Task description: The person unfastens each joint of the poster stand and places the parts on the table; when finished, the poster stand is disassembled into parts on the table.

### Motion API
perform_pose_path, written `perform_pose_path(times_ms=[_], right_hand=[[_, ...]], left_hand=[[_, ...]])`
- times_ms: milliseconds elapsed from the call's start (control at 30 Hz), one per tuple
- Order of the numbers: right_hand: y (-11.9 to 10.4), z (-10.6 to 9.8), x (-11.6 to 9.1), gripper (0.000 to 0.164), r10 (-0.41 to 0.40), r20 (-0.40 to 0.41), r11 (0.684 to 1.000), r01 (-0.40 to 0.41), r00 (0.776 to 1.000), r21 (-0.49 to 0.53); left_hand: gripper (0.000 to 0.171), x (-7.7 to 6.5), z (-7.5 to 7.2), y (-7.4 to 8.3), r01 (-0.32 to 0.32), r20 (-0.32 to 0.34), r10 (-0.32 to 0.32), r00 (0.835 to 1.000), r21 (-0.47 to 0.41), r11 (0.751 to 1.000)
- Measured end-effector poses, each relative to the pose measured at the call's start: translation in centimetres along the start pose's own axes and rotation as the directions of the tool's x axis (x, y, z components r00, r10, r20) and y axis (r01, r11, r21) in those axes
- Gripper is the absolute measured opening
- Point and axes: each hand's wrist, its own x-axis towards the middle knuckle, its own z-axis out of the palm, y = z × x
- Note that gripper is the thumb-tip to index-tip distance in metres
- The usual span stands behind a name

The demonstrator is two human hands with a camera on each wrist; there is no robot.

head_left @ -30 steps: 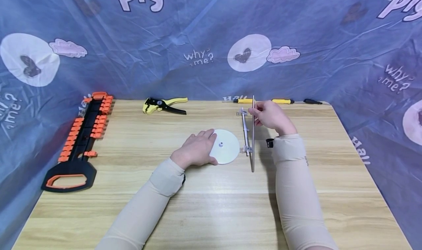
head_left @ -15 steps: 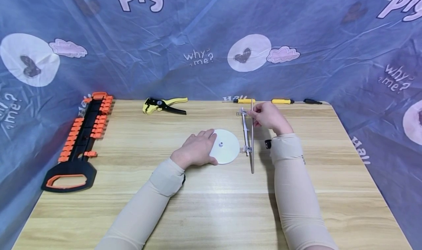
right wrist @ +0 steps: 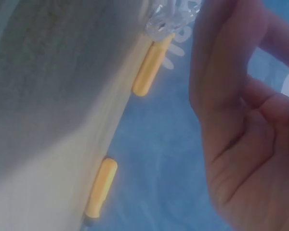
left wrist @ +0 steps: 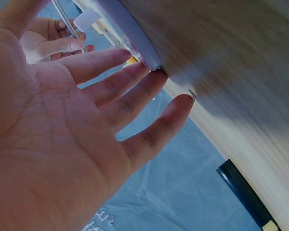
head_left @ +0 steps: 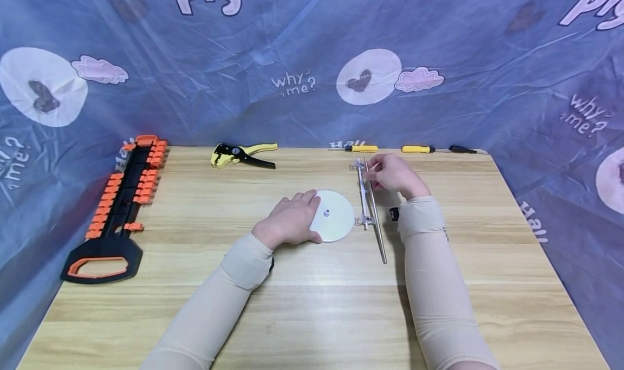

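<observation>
My left hand (head_left: 288, 218) rests against the left side of a round white disc (head_left: 339, 222) with a small raised peg at its centre. In the left wrist view its fingers are stretched out, and several fingertips touch the disc's edge (left wrist: 135, 31). A thin metal rod (head_left: 378, 232) is pinched between the thumb and fingers of my right hand (head_left: 397, 174), close to the rod's far end. The rod slants, its near end pointing right. Just left of it stands a slim white bar (head_left: 362, 191) with clear plastic clips (head_left: 363, 220) at both ends.
Yellow-and-black wire strippers (head_left: 239, 156) lie at the back. Two yellow-handled screwdrivers (head_left: 363, 149) (head_left: 416, 149) lie along the rear edge. A black rack with orange clips (head_left: 128, 202) and a handle occupies the left side. Printed blue cloth (head_left: 219, 99) hangs behind the table.
My right hand has shifted slightly left and tilted the rod: its far end moved left and nearer, its near end right and nearer. The left hand and disc have stayed put.
</observation>
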Motion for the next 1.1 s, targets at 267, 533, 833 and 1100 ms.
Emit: perform_pose_path(times_ms=[267,533,833,1100], right_hand=[[0.5,0.2,0.3,0.023,0.036,-0.030,0.998,-0.037,0.999,-0.052],[0.9,0.2,0.5,0.022,0.077,-0.051,0.986,-0.083,0.996,-0.141],[1.3,0.3,0.7,0.023,0.056,-0.063,0.969,-0.069,0.996,-0.235],[1.4,0.6,0.8,0.025,0.062,-0.072,0.965,-0.078,0.996,-0.250]], left_hand=[[0.104,-0.1,0.0,0.0,0.000,-0.001,0.000,1.000,-0.001,1.000],[0.104,-0.1,-0.1,0.1,0.002,0.003,-0.002,1.000,-0.006,1.000],[0.104,-0.1,-0.1,0.1,0.002,0.004,-0.002,1.000,-0.004,1.000],[0.105,-0.1,-0.2,0.1,0.006,0.007,-0.005,1.000,-0.008,1.000]])
